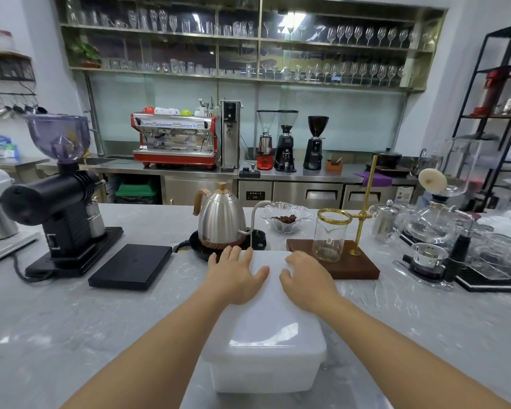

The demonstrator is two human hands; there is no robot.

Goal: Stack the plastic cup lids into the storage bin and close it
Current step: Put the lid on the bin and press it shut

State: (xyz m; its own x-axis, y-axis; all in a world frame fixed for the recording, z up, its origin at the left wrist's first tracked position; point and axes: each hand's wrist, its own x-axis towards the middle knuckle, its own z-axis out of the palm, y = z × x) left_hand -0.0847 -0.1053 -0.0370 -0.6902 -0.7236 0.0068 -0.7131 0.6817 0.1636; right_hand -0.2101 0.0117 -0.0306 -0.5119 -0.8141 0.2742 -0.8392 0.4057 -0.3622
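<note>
Head view: storage bin [263,370] sits at 6 o'clock on the counter [71,320], long axis running 12 to 6. Left hand [236,276] and right hand [307,278] lie flat, fingers spread, gripping nothing — pressing the bin lid [266,314] at its far end, equally near.

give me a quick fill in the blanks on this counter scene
1. Both hands press flat on the bin's white ____.
2. The left hand and right hand rest at the storage bin's ____ end.
3. Just beyond the bin stands a steel ____ with a wooden handle.

Missing words: lid; far; kettle
</note>
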